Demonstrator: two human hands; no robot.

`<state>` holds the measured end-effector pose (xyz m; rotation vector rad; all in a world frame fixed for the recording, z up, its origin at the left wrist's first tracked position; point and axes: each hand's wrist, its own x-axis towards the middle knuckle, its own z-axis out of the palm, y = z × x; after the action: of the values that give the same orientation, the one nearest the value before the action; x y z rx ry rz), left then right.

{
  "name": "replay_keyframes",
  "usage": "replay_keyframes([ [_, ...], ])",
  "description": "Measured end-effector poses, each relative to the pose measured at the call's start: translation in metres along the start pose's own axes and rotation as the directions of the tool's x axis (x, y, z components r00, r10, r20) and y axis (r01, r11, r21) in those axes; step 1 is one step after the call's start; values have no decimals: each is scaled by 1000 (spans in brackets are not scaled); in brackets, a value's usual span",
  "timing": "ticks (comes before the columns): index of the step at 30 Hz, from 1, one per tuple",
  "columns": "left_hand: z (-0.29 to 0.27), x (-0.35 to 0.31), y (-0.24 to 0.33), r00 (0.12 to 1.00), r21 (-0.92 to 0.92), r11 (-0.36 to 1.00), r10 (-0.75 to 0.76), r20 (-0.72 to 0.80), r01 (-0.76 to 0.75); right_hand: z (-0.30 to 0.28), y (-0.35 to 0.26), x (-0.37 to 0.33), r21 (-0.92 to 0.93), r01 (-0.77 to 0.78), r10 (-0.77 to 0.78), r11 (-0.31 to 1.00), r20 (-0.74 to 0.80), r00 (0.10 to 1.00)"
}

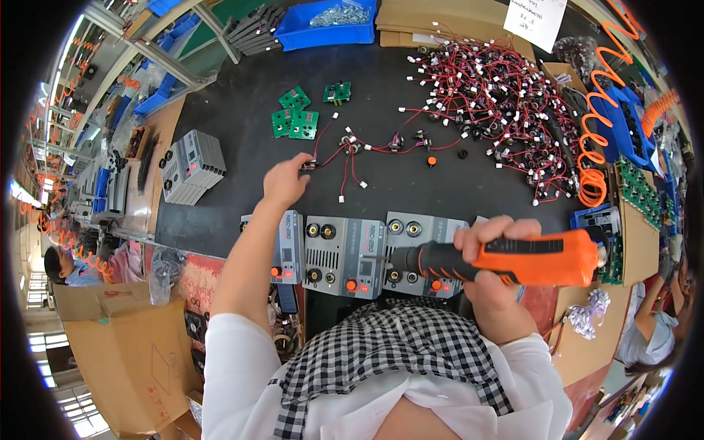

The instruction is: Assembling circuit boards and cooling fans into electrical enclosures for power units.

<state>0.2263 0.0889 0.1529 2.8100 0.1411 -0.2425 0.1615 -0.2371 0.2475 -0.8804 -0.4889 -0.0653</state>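
Note:
My left hand (286,180) reaches over the black bench, its thumb and forefinger closed at a small dark socket with red wires (312,164). More red-wired sockets (396,142) with white plugs lie just to the right of it. My right hand (484,253) grips an orange and black power screwdriver (539,258), held level with its tip pointing left. Beneath the tool, a row of grey machine front panels (372,238) lies along the near bench edge. They carry black and brass terminals and orange knobs. The right end of the row is partly hidden by my right hand and the tool.
A large heap of red-wired sockets (499,103) covers the back right. Green circuit boards (303,125) lie at the back middle, and stacked grey panels (194,167) stand left. A blue bin of screws (323,29) is at the back. Orange coiled hose (594,158) hangs right.

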Motion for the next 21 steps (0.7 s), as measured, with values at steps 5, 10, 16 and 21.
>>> replay_keyframes([
  [5, 28, 47, -8, 990, 335, 932, 137, 30, -139, -14, -8, -3, -7, -65, 65, 998, 17, 998],
  [10, 43, 58, -31, 990, 227, 969, 121, -73, -102, -8, -16, -4, -66, -84, 74, 994, -142, 987],
  [16, -14, 16, -20, 999, -999, 51, -43, -16, -14, 12, -14, -9, -55, -4, 0, 998, -74, 997],
  [21, -56, -91, -33, 972, -927, -334, 98, -213, -169, 71, -8, -14, 83, -12, 16, 996, -46, 999],
])
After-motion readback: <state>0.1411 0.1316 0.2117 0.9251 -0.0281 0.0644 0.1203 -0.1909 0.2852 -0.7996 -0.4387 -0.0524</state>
